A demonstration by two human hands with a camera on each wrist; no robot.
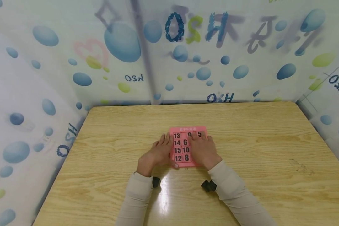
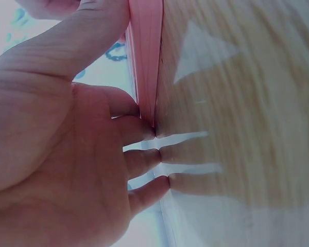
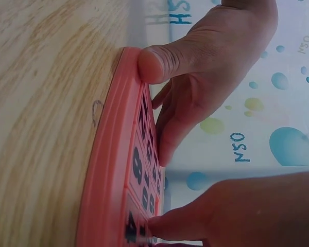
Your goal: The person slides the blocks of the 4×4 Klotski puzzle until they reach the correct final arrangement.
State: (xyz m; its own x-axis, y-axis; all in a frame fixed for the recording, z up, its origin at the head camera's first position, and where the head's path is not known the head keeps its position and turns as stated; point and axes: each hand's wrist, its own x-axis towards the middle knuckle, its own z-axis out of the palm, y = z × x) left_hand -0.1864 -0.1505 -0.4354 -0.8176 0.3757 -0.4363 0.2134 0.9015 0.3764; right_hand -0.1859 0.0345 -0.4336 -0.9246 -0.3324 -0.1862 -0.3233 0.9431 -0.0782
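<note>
Pink num. puzzle [image 1: 185, 150] on wood tbl [image 1: 115, 141], blue-dot walls [image 1: 234, 51] behind.

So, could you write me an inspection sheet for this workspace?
Surface: wood-grain table; faint marks toward the right.
Job's things: pink number puzzle, lying flat; some tiles hidden.
Clutter: nothing seen.
Fingers: left fingers straight along the puzzle's left side, thumb at its near-left corner; right fingers over the right-hand tiles.
Cables: nothing seen; black wrist units present.
Surroundings: white backdrop printed with drops and reversed "H2O" lettering.
</note>
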